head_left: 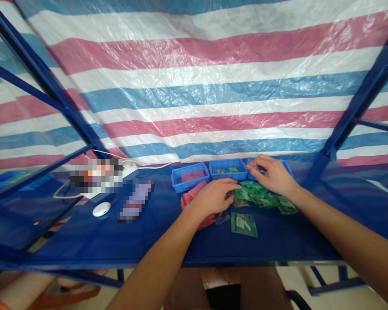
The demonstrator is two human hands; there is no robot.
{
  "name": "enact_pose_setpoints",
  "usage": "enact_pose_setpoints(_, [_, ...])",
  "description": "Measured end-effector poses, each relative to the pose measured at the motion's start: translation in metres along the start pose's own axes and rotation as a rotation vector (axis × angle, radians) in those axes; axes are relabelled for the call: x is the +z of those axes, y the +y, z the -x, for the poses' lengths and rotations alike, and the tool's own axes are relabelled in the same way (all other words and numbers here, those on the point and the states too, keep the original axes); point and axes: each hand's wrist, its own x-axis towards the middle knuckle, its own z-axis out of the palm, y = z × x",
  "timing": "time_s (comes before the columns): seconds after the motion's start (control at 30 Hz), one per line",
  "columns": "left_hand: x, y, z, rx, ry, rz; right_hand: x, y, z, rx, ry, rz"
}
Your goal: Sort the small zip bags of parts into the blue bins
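My left hand reaches over the small bags, its fingers stretched forward and its thumb apart from them. Beneath and left of it lie red plastic bags, with a clear bag by its wrist. A heap of green zip bags spreads between my hands. My right hand is above the heap's far side, before the right blue bin. Its thumb and fingertips are drawn together; whatever they hold is too small to make out. One green bag with pale sticks inside lies apart, nearer me.
The left blue bin holds something red, the middle blue bin green bags. On the blue table are a white round case, a blurred-out phone-like object and a white power strip. Blue metal posts frame a striped tarp.
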Motion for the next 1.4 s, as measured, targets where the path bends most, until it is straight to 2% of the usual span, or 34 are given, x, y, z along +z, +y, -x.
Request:
enact_pose_setpoints(0.1, [-0.001, -0.002, -0.001, 0.019, -0.050, 0.017, 0.004, -0.004, 0.001, -0.004, -0.001, -0.044])
enact_pose_setpoints(0.3, [0.000, -0.004, -0.003, 0.041, -0.025, 0.043, 0.009, -0.010, 0.003, -0.004, -0.018, -0.096])
enact_pose_setpoints(0.5, [-0.003, 0.001, -0.006, 0.067, -0.048, 0.001, 0.008, -0.018, 0.004, -0.038, -0.037, -0.135])
enact_pose_setpoints(0.57, [-0.006, 0.004, -0.006, 0.052, -0.018, -0.010, 0.007, -0.019, 0.004, -0.019, -0.039, -0.162])
enact_pose_setpoints(0.7, [-0.013, 0.010, -0.005, -0.039, 0.113, -0.003, 0.008, -0.019, 0.004, 0.053, -0.099, -0.318])
enact_pose_setpoints(0.83, [-0.016, 0.014, -0.004, -0.126, 0.229, 0.027, 0.015, -0.019, 0.007, 0.126, -0.194, -0.524])
enact_pose_setpoints(0.97, [-0.016, 0.015, -0.005, -0.182, 0.330, 0.093, 0.023, -0.018, 0.010, 0.204, -0.228, -0.657])
enact_pose_setpoints(1.23, [-0.015, 0.017, -0.007, -0.194, 0.354, 0.172, 0.025, -0.018, 0.010, 0.319, -0.199, -0.794])
enact_pose_setpoints(1.4, [-0.015, 0.018, -0.008, -0.225, 0.376, 0.193, 0.025, -0.022, 0.008, 0.343, -0.163, -0.848])
